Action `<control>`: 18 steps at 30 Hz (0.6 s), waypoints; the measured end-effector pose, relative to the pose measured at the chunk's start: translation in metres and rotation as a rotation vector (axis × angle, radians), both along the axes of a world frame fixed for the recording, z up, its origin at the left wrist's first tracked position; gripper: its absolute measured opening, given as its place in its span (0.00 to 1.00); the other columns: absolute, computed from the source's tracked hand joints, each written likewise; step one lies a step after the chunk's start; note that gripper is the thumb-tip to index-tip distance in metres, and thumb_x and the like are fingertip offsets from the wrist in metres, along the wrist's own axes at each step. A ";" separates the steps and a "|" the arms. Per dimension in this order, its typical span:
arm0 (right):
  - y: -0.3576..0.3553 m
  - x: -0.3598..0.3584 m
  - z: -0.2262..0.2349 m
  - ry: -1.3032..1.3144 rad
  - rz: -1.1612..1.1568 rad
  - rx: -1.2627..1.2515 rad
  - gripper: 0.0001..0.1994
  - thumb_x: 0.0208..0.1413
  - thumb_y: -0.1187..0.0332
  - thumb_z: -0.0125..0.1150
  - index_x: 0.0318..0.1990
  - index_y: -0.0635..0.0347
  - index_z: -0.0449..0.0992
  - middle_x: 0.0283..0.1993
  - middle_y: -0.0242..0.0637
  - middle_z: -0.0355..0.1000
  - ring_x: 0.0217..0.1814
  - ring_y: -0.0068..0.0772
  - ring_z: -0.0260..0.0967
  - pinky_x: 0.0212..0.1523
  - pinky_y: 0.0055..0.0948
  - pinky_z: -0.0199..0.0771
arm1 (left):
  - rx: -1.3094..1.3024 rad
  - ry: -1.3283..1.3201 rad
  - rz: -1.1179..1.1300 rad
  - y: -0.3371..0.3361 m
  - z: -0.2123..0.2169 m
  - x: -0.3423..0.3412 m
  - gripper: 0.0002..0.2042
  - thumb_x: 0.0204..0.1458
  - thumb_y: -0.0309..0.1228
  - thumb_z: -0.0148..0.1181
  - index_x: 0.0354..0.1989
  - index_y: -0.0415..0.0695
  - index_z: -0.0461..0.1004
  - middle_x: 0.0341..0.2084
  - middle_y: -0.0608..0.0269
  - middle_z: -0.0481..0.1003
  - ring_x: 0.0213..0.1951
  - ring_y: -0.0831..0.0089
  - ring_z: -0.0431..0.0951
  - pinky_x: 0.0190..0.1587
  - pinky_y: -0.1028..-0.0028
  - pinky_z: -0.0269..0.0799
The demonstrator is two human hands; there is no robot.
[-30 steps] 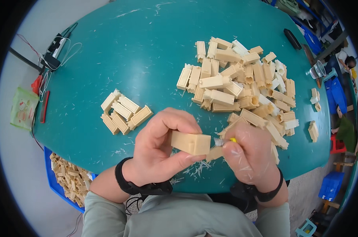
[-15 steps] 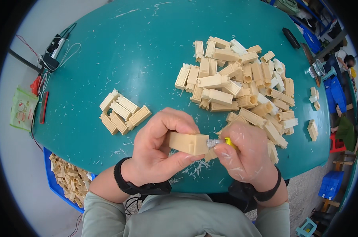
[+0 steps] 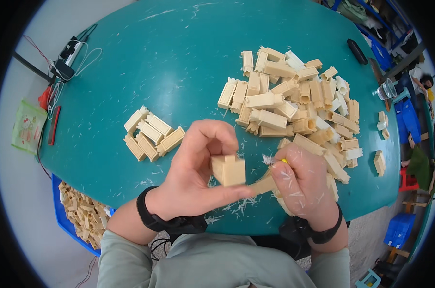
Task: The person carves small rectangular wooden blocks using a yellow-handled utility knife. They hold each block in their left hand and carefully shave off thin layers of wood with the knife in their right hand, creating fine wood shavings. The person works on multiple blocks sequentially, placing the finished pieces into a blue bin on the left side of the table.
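Note:
My left hand (image 3: 193, 185) grips a beige hollow-looking plastic block (image 3: 229, 171) between thumb and fingers, one square end turned toward me. Closed in my right hand (image 3: 301, 185) is a small yellow-handled trimming tool (image 3: 284, 161). White shavings cling round its tip, which stands apart from the block, and most of its handle is hidden in the fist. More shavings stick to the right thumb and knuckles. Beyond the right hand spreads a large heap of beige and cream blocks (image 3: 270, 101). A small group of similar blocks (image 3: 150, 137) lies left of my left hand.
Shavings litter the green table (image 3: 131, 62). A blue bin (image 3: 66, 222) full of blocks stands below its left edge. At the right are a clear cup (image 3: 386, 90), a black object (image 3: 356, 51) and a few loose blocks (image 3: 379, 163). A power strip (image 3: 72, 54) with cables sits at upper left.
The block has turned in my left hand, its end now facing me more. The tool's tip has come away from the block as my right hand drew slightly right.

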State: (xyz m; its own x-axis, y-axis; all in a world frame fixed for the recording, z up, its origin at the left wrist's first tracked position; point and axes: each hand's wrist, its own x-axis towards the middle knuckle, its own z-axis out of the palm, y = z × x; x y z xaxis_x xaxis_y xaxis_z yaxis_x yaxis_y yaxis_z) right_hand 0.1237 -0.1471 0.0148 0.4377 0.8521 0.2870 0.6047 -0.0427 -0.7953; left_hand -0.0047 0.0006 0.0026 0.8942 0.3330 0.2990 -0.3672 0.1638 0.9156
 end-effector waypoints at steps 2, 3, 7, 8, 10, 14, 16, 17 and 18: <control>-0.001 0.000 0.000 -0.009 0.037 0.007 0.11 0.49 0.63 0.59 0.24 0.61 0.68 0.19 0.39 0.63 0.19 0.42 0.63 0.19 0.32 0.61 | 0.133 0.005 0.026 0.003 -0.004 -0.002 0.20 0.40 0.21 0.66 0.40 0.41 0.63 0.38 0.63 0.64 0.36 0.77 0.66 0.39 0.78 0.63; 0.000 -0.001 -0.001 -0.006 0.054 0.018 0.12 0.49 0.63 0.60 0.24 0.61 0.68 0.19 0.39 0.63 0.19 0.41 0.63 0.19 0.32 0.61 | 0.200 0.007 0.037 0.006 -0.006 -0.003 0.19 0.40 0.21 0.66 0.39 0.42 0.63 0.38 0.63 0.64 0.36 0.77 0.66 0.38 0.78 0.63; -0.003 0.000 -0.001 -0.045 0.094 0.046 0.12 0.48 0.61 0.61 0.24 0.60 0.68 0.19 0.38 0.64 0.18 0.40 0.63 0.18 0.31 0.60 | 0.684 0.018 0.037 0.023 -0.006 0.001 0.21 0.45 0.31 0.65 0.43 0.42 0.60 0.35 0.60 0.66 0.33 0.73 0.70 0.35 0.76 0.67; -0.003 0.001 -0.002 -0.065 0.100 0.050 0.13 0.48 0.61 0.61 0.24 0.60 0.68 0.19 0.38 0.64 0.18 0.40 0.63 0.18 0.31 0.60 | 0.719 0.039 0.042 0.022 -0.003 0.002 0.21 0.46 0.31 0.64 0.44 0.42 0.60 0.34 0.60 0.67 0.34 0.72 0.71 0.36 0.76 0.67; -0.003 0.001 -0.003 -0.089 0.099 0.060 0.13 0.47 0.61 0.62 0.24 0.60 0.68 0.19 0.37 0.63 0.18 0.38 0.62 0.17 0.30 0.59 | 0.791 0.084 0.056 0.019 0.004 0.001 0.20 0.48 0.33 0.61 0.45 0.42 0.59 0.34 0.59 0.68 0.36 0.72 0.71 0.38 0.75 0.66; -0.001 0.000 -0.006 -0.101 0.096 0.099 0.14 0.47 0.60 0.63 0.23 0.59 0.67 0.18 0.36 0.63 0.16 0.37 0.61 0.16 0.30 0.58 | 0.220 0.059 0.014 0.003 -0.007 -0.001 0.19 0.49 0.31 0.60 0.45 0.42 0.59 0.34 0.57 0.69 0.36 0.72 0.70 0.38 0.76 0.66; -0.001 -0.001 -0.007 -0.113 0.091 0.097 0.14 0.47 0.60 0.63 0.23 0.59 0.67 0.17 0.36 0.62 0.15 0.37 0.60 0.15 0.29 0.58 | 0.227 0.035 -0.018 0.004 -0.007 -0.001 0.17 0.50 0.30 0.59 0.44 0.42 0.58 0.34 0.56 0.68 0.36 0.72 0.70 0.38 0.75 0.65; -0.001 -0.001 -0.007 -0.119 0.089 0.096 0.14 0.47 0.60 0.63 0.23 0.59 0.67 0.17 0.35 0.62 0.15 0.37 0.60 0.15 0.29 0.57 | 0.225 0.036 -0.018 0.004 -0.007 -0.001 0.17 0.50 0.30 0.59 0.43 0.42 0.58 0.34 0.56 0.68 0.36 0.72 0.70 0.38 0.75 0.65; 0.000 -0.001 -0.008 -0.131 0.090 0.093 0.14 0.47 0.60 0.63 0.23 0.59 0.67 0.17 0.35 0.62 0.15 0.37 0.60 0.15 0.29 0.57 | 0.223 0.038 -0.018 0.003 -0.007 -0.001 0.17 0.50 0.30 0.59 0.43 0.42 0.58 0.34 0.56 0.68 0.36 0.72 0.70 0.38 0.75 0.65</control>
